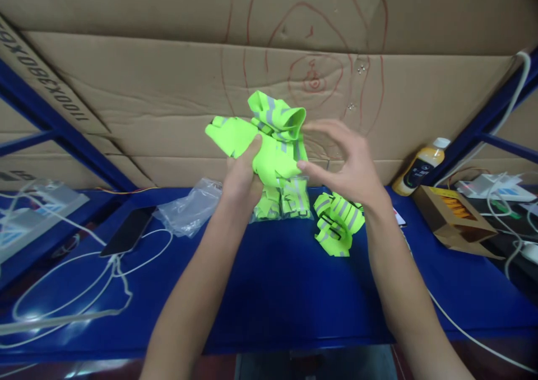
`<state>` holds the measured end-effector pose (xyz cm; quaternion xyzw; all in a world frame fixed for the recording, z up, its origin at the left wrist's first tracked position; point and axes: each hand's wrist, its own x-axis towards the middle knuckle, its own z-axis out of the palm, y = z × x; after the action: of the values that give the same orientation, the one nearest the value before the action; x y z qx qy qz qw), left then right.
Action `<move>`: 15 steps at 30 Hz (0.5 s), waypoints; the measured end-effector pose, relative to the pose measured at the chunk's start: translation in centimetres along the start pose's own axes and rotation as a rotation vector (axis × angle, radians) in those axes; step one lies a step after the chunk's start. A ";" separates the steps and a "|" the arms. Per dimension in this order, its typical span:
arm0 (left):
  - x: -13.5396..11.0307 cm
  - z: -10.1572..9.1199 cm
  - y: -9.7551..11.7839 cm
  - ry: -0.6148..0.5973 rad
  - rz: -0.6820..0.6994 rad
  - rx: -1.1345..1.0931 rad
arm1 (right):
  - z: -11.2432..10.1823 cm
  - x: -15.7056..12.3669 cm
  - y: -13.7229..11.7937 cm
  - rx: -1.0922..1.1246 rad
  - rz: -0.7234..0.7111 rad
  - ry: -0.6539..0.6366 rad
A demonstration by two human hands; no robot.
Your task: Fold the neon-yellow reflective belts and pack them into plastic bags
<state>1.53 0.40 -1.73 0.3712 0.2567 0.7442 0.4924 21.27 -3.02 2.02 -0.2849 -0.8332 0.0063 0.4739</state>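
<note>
Indoors, cardboard backs the blue shelf under the neon vest.

This looks like a packing bench in a small workshop or stockroom. The blue surface sits in a blue steel rack frame backed with cardboard sheets. Neon reflective straps lie loose and bagged near its back edge, beside an empty plastic bag and white cables.

blue shelf with a dark phone, white cable, clear bag, neon green bundle, yellow bottle, cardboard box
</note>
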 end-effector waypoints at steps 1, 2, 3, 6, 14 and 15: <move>0.0 -0.1 -0.4 0.024 0.048 0.012 | 0.1 0.0 -0.1 -0.036 0.011 0.066; -0.2 0.0 -0.7 0.025 0.089 0.021 | 0.3 0.0 -0.1 -0.076 0.012 0.108; -0.5 0.2 -0.9 0.005 0.105 0.025 | 0.7 0.0 -0.1 -0.116 0.007 0.117; -1.5 1.2 -1.0 -0.073 0.043 0.003 | 2.1 0.0 0.7 -0.213 0.043 0.060; -1.5 1.1 -1.3 -0.121 -0.016 -0.070 | 3.4 0.0 2.3 -0.175 0.146 0.034; -1.5 1.1 -1.5 -0.122 0.013 -0.073 | 3.4 0.1 2.0 -0.165 0.152 0.017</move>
<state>3.60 -0.35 -2.62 0.3992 0.1964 0.7324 0.5154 19.46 -0.45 -0.34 -0.3854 -0.8027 -0.0289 0.4542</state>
